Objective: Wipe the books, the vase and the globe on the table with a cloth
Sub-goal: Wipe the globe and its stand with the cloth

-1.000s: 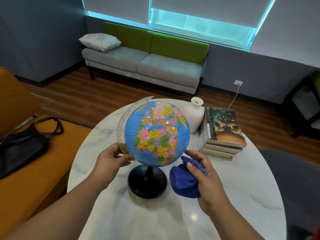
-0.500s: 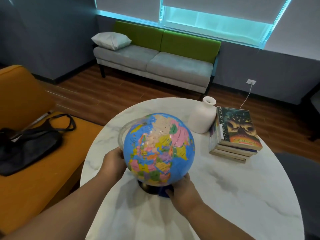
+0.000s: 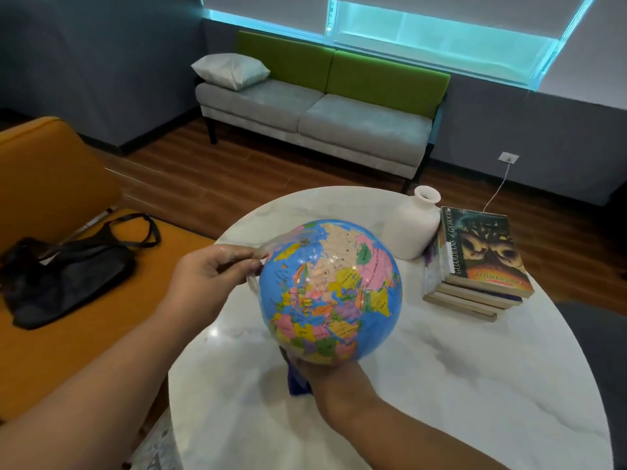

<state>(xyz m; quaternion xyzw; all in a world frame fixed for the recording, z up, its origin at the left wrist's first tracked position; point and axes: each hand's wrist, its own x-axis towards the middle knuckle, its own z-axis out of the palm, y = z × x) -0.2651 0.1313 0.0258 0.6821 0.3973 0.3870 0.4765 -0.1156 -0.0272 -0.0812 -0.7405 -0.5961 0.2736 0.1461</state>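
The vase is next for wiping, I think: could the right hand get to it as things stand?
Probably not directly. The right hand sits low under the globe with the cloth, and the globe stands between it and the vase. Round the globe's right side the table looks free.

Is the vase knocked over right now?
No, the vase stands upright on the table, beside the stack of books.

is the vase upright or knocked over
Upright: the vase stands on its base, mouth up, beside the stack of books.
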